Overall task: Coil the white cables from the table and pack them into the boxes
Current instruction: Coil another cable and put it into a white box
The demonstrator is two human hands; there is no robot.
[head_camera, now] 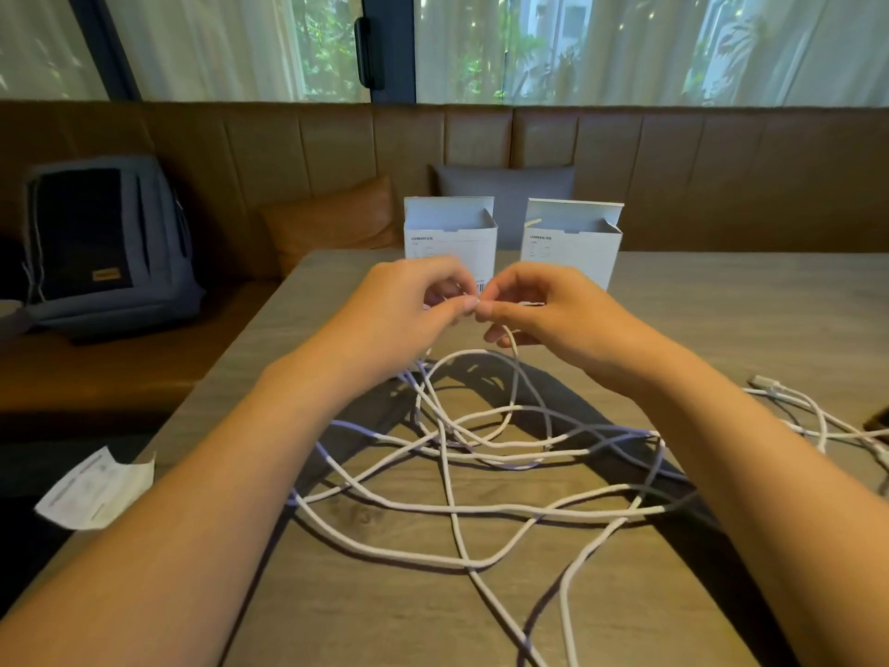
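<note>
A: Both hands are up over the wooden table (721,305), just this side of the left box (450,235). The left hand (409,310) and the right hand (534,310) meet fingertip to fingertip, each pinching one end of a white cable (452,474).

B: Any loops formed?

A: None I can see. From the pinch the cable drops straight down, and nearer us from the left box it sprawls in loose, crossing strands. This looks like the very start of the first coil.

B: And the boxes?

A: The left box stands open-topped, and the right box (572,243) stands just beside it, also open. A thin pale strip shows at the right box's mouth; I can't tell what it is. No cable shows in either.

B: More to pick up?

A: Yes, a second white cable (808,409) lies well off to the right of the left box, connector showing, untouched. By my reckoning nearly everything remains: coiling and packing.
</note>
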